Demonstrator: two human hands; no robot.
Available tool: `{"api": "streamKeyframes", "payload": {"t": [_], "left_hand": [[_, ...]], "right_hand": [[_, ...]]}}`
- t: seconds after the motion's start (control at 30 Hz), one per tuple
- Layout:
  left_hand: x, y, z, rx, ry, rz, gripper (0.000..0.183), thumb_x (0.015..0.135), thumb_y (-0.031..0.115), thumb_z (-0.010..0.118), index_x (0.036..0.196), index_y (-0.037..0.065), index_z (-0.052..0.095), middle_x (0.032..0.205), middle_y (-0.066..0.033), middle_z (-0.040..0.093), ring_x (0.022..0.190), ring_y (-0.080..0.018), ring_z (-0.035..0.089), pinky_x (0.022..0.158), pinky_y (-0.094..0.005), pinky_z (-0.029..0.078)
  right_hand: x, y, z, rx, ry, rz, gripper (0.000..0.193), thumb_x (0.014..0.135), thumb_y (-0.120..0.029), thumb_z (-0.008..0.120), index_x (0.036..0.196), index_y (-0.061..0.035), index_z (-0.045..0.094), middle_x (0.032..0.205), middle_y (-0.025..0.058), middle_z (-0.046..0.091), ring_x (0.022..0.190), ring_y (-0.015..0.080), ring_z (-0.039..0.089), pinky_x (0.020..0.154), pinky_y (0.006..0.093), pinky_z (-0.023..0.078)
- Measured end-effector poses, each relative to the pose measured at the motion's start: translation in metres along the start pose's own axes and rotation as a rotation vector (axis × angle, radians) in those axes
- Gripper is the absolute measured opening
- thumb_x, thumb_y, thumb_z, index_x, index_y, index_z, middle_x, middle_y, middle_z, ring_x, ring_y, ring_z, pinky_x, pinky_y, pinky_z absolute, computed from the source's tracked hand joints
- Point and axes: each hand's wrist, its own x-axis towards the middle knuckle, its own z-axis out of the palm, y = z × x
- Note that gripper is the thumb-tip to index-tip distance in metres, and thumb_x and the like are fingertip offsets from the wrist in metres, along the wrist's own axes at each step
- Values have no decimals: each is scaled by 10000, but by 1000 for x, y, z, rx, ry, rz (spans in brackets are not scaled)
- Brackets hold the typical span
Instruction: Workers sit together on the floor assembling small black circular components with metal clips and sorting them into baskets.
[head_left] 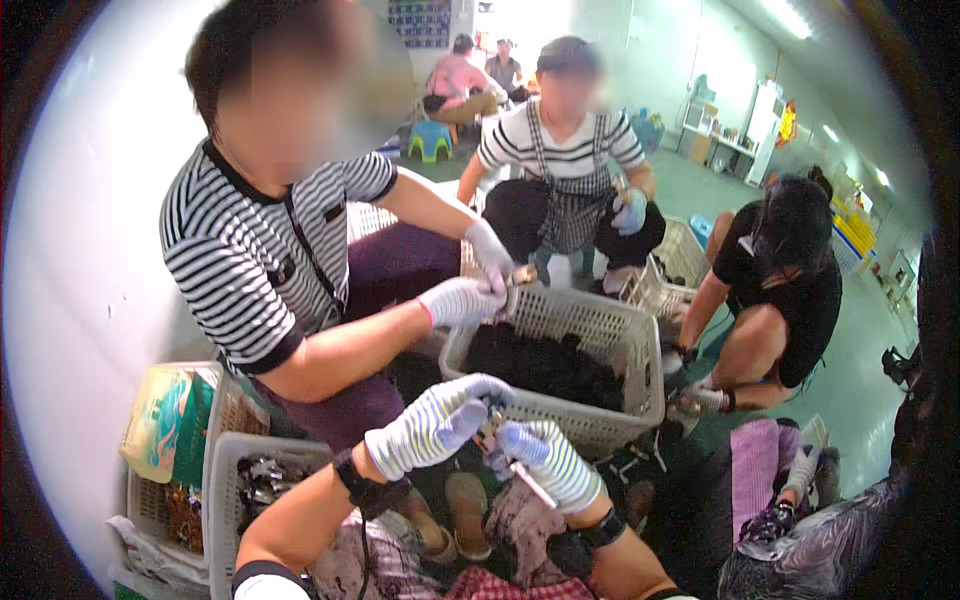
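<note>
In front of me, both striped-gloved hands meet over my lap. My left hand [440, 422] is closed around a small piece with dark and metallic parts [490, 428], whose kind I cannot make out. Against that piece, my right hand [552, 460] grips a slim tool with a white handle [535, 488]; the fingers hide its working end. Just beyond the hands stands a white plastic crate [600, 428] heaped with a dark black mass [540, 365].
Across the crate, a co-worker's gloved hands [480, 285] hold a small piece. Left of my lap are a tub [232, 455] of shiny metal parts and a basket [215, 480] topped by a tissue pack [165, 425]. Other seated people surround the crate; one crouches at right [770, 290].
</note>
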Motion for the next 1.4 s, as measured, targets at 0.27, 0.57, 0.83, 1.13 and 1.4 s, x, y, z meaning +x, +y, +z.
{"api": "streamKeyframes", "payload": {"t": [0.27, 0.57, 0.83, 1.13, 1.4], "left_hand": [[6, -20, -14, -691, 154, -426, 371, 1008, 407, 383, 1119, 85, 531, 935, -43, 605, 828, -156, 628, 696, -306, 556], [9, 13, 51, -258, -202, -165, 383, 912, 303, 579, 1216, 71, 576, 952, -83, 637, 896, -179, 573, 844, -341, 460], [-57, 39, -10, -250, 206, -109, 203, 921, 169, 599, 1084, 54, 638, 899, -1, 632, 870, -96, 558, 753, -245, 469], [-316, -34, -60, -1084, 1401, -464, 285, 932, 309, 604, 1097, 77, 603, 983, -125, 639, 901, -310, 650, 794, -530, 566], [-378, -151, -50, -1543, 1673, -398, 247, 944, 318, 560, 1042, 96, 609, 1034, -141, 642, 957, -352, 593, 855, -595, 493]], "right_hand": [[4, 3, -8, -101, 35, -471, 438, 913, -409, 608, 1014, 15, 647, 937, 94, 671, 725, 161, 625, 655, 286, 510], [1, 4, -20, 342, 341, -638, 582, 966, -506, 449, 1216, 13, 533, 1326, 153, 535, 1278, 282, 455, 1128, 430, 288], [8, 10, -22, 3, -55, -829, 639, 956, -572, 395, 1331, -63, 493, 1420, 229, 430, 1337, 361, 390, 1134, 505, 255], [7, -1, -17, -6, 14, -721, 562, 1000, -521, 296, 1118, -86, 633, 1337, 200, 515, 1286, 328, 451, 1100, 492, 308], [3, 0, -10, -48, 18, -675, 558, 981, -541, 348, 1040, -73, 647, 1287, 208, 537, 1246, 325, 481, 1065, 490, 353]]}}
